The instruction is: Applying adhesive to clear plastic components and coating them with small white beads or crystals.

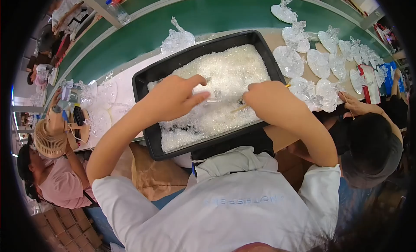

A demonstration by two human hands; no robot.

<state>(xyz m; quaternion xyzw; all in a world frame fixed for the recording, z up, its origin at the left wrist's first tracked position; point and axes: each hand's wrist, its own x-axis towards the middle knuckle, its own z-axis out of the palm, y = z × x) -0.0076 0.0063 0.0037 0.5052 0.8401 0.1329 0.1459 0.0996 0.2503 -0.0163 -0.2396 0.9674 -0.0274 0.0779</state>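
Over a black tray [141,93] filled with glittering white granules [229,65], both hands are at work. My left hand [175,98] has its thumb and forefinger curled into a C around a small clear piece [215,95]; the piece blends with the granules, so its outline is hard to make out. Facing it, my right hand [273,98] is closed around a thin stick [238,109]. One end of the stick points down toward the granules, and a yellow tip shows behind the hand. The fingertips of the right hand are partly hidden.
Clear ornaments on round bases [318,63] crowd the table at the right, and another ornament [177,39] stands behind the tray. A co-worker [372,143] sits at the right, one hand holding a stick. At the left are another person [65,182] and a beige fan [51,137].
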